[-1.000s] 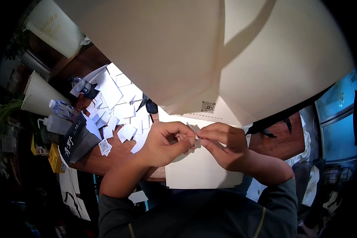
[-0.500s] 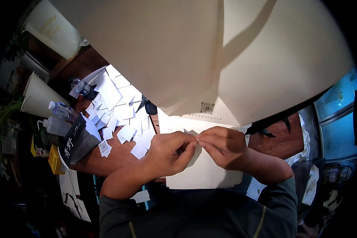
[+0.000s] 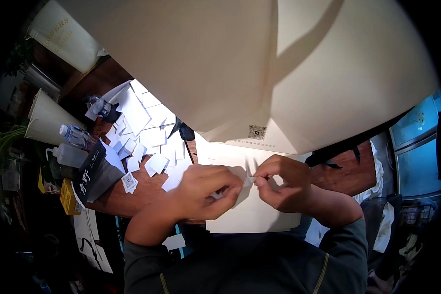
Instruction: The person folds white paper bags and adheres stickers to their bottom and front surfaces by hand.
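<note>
My left hand (image 3: 208,191) and my right hand (image 3: 281,183) are together in the middle of the scene, just above a white rectangular paper sheet (image 3: 252,218) that lies on the dark brown wooden table (image 3: 340,176). Between the fingertips of both hands I pinch a small white paper piece (image 3: 243,177). The fingers of the left hand are curled and closed on its left side, and the thumb and first finger of the right hand are closed on its right side. The piece is very small, so I cannot tell its exact shape.

Far from my hands, a big cream-coloured paper bag (image 3: 259,68) fills the upper part of the view, and its lower edge hangs over the far side of the white sheet. To the left of my hands, many small white paper squares (image 3: 147,139) are spread on the table, some overlapping each other. Further left there is a black flat package (image 3: 90,174), a clear plastic bottle (image 3: 73,134) and a white paper cone (image 3: 46,120). A small yellow box (image 3: 69,198) stands near the left edge of the table. At the far right I see a pale blue cabinet (image 3: 416,152).
</note>
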Demonstrator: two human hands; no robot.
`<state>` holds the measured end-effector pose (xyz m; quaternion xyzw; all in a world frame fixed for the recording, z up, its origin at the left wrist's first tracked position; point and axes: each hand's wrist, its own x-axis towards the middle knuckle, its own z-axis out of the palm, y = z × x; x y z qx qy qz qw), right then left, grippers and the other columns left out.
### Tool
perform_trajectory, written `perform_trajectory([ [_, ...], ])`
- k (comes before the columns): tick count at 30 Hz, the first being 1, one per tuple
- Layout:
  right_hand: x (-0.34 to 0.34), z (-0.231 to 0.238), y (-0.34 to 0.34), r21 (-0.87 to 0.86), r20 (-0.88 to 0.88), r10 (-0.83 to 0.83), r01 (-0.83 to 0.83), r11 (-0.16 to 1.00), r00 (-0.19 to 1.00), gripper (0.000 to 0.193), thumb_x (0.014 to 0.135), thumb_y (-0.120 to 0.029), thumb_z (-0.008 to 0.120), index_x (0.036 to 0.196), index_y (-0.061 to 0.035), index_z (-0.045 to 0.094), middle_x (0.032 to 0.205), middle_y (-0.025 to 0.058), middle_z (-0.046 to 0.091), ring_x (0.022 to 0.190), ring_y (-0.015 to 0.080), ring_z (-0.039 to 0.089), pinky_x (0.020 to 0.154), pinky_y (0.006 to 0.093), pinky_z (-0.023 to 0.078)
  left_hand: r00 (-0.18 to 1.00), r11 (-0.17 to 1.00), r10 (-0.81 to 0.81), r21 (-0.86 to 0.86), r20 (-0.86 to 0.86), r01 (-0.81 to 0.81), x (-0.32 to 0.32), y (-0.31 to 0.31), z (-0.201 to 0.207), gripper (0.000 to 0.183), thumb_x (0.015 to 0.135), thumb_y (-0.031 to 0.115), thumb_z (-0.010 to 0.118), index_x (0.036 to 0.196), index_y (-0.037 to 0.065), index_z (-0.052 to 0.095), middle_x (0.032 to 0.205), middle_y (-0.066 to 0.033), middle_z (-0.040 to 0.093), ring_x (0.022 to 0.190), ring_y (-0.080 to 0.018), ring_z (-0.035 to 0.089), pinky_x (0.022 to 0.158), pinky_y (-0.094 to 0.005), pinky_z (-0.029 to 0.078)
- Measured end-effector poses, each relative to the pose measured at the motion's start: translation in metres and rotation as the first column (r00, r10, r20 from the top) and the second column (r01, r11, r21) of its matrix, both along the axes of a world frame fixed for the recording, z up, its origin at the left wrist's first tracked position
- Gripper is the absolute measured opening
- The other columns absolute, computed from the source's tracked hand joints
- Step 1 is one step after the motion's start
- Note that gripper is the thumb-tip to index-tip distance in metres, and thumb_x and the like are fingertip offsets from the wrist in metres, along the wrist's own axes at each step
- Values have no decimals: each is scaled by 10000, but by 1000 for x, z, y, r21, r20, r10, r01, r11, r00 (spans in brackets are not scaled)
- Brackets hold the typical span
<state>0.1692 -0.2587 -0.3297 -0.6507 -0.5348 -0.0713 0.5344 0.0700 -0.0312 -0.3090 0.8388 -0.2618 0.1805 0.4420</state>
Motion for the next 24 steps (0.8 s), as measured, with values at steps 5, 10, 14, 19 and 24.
perform_trajectory([
  [5, 5, 12, -17, 161, 18, 66, -68, 985, 998, 238, 708, 86, 752, 919, 1, 683, 818, 134, 737, 680, 203, 755, 610, 266, 582, 972, 958, -226, -194, -59, 211, -6, 75, 30, 64, 793, 21, 780, 838, 18, 736, 688, -50, 668, 544, -116, 612, 470, -269, 420],
  [10, 5, 17, -19, 218, 71, 68, -82, 973, 995, 294, 731, 113, 765, 994, 8, 687, 824, 136, 756, 684, 200, 763, 584, 261, 573, 755, 727, 546, -242, -365, -643, -41, 146, 43, 172, 942, 70, 701, 803, -29, 723, 659, -67, 666, 548, -72, 559, 513, -252, 389],
  [14, 3, 8, -14, 187, 89, 50, -66, 980, 995, 339, 752, 122, 783, 1055, 13, 679, 842, 136, 768, 676, 205, 762, 557, 260, 557, 505, 565, 817, 213, -279, -797, -31, 139, 36, 277, 1021, 161, 727, 820, -27, 754, 633, -27, 658, 543, -56, 573, 515, -224, 410],
  [19, 5, 6, -9, 187, 240, 11, -57, 981, 971, 372, 748, 125, 821, 1072, 19, 672, 808, 100, 724, 643, 176, 723, 516, 280, 516, 828, 897, -125, -419, -546, -141, -17, 57, 30, 316, 1099, 246, 636, 1018, -36, 754, 775, -38, 718, 583, -82, 598, 541, -230, 452],
  [24, 16, 15, -4, 207, 433, 73, -178, 962, 898, 417, 728, 110, 839, 1106, 34, 680, 797, 61, 671, 613, 163, 670, 519, 294, 500, 498, 712, -611, -702, -616, 6, -7, 6, 4, 344, 1152, 266, 563, 1139, -49, 701, 905, -80, 737, 661, -102, 624, 700, -285, 567],
])
